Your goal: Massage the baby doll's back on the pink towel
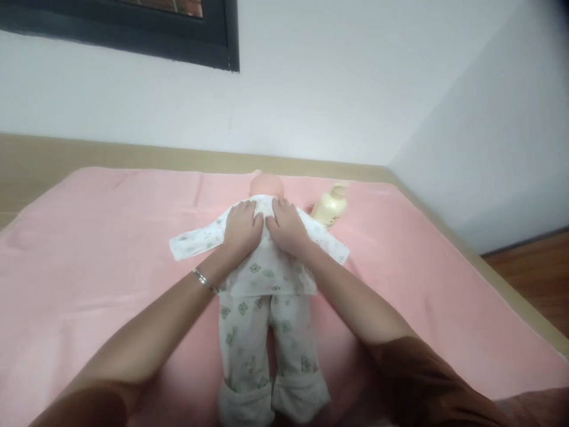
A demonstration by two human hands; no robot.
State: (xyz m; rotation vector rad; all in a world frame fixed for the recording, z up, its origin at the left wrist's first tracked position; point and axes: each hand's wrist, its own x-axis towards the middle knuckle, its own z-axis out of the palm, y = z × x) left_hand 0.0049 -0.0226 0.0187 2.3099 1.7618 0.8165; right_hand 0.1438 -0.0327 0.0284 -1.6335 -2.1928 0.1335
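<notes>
A baby doll (267,185) in a white printed top (267,276) and matching trousers (249,332) lies stretched out on a pink mat (111,284). Only its smooth, bald head shows, with no face in view. My left hand (243,226) rests flat on the left side of the doll's upper body, fingers toward the shoulder. On the other side, my right hand (288,225) lies the same way, the two thumbs close together near the middle. Both sleeves spread outward, and the trouser cuffs are folded. Neither hand grasps anything.
A cream pump bottle (331,204) lies tilted on the mat, just right of the doll's shoulder. Beyond the mat runs a light wooden edge (186,151) against a white wall (302,89). A dark window frame (178,44) is at upper left, and brown flooring (533,267) at right.
</notes>
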